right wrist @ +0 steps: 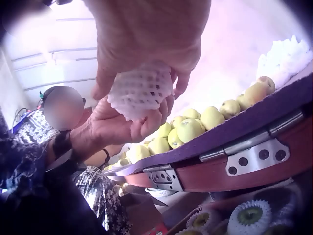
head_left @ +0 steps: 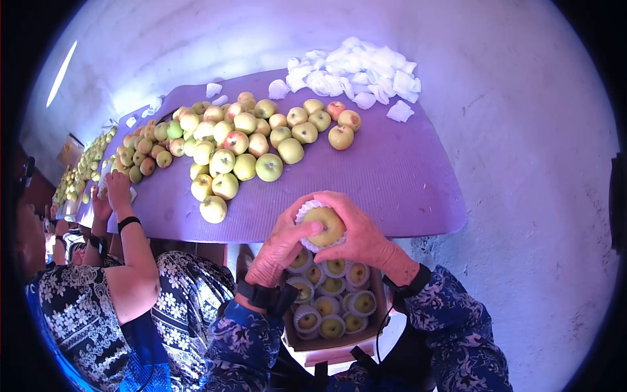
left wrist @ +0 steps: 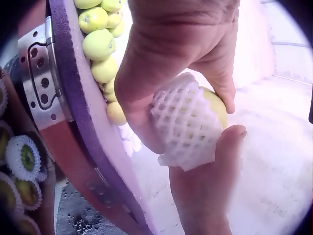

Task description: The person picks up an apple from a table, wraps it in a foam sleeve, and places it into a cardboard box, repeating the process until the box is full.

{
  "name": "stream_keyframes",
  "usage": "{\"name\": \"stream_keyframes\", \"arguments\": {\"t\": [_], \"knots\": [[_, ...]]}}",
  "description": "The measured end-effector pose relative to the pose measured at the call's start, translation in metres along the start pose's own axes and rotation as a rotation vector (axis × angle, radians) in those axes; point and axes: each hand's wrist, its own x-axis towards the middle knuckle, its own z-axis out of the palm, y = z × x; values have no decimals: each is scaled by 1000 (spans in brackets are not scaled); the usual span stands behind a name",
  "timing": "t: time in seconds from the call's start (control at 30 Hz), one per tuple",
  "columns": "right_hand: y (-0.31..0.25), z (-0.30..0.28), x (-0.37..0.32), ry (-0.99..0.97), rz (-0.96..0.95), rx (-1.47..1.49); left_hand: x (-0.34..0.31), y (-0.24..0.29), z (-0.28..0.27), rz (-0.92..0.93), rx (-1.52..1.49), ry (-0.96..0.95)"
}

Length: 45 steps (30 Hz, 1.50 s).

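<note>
A yellow-green apple (head_left: 328, 222) sits in a white foam net sleeve (left wrist: 186, 125) between both hands, over the near edge of the table. My left hand (head_left: 285, 236) holds it from the left, its thumb lying across the apple's face. From the other side my right hand (head_left: 363, 230) grips the sleeved apple, fingers around the top and thumb below. The netting wraps the sides of the apple, and its top shows bare in the head view. Below the hands stands a cardboard box (head_left: 377, 291) with several sleeved apples (head_left: 332, 326) in it.
Many loose apples (head_left: 245, 166) are piled on the purple-covered table (head_left: 385, 176). A heap of white foam sleeves (head_left: 356, 68) lies at its back. Another person (head_left: 85, 287) sits at left, hands by the pile. Metal hinges (right wrist: 259, 157) line the table's edge.
</note>
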Motion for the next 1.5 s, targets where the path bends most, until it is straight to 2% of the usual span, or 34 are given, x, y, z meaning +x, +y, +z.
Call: {"name": "stream_keyframes", "arguments": {"t": [0.07, 0.17, 0.27, 0.37, 0.47, 0.57, 0.67, 0.8, 0.9, 1.0, 1.1, 1.3, 1.5], "knots": [[-1, 3, -2, 24, 13, -1, -1, 1, 1, -9, -11, -4], [-7, 2, -4, 126, 50, 164, 0, 0, -1, 9, -24, 6], [-3, -13, -2, 136, -11, 78, 1, -1, -11, -10, -30, 70], [-7, -21, -2, 18, 70, -33, 0, 0, -12, -5, -36, 105], [-7, -21, -4, -9, 122, 53, 0, -1, -14, 0, -40, 106], [-5, -16, -4, 35, 417, 409, 1, 1, -18, -18, -4, 91], [-2, -17, -3, -45, 530, 675, 2, 0, -19, -25, 92, 26], [3, -8, -2, -37, 505, 532, 0, 2, -16, -69, 131, 15], [0, -10, 1, -99, 594, 563, -2, 5, -11, -87, 157, 38], [-3, -5, -1, -49, 583, 535, -3, 3, -13, -83, 202, 78], [-13, 0, -3, -17, 682, 713, -10, 2, -14, -26, 258, 92], [-20, 19, -4, 74, 644, 764, -19, 10, -22, 13, 316, 67], [-21, 51, -25, 241, 672, 1019, -35, 26, -18, -30, 681, 37]]}}
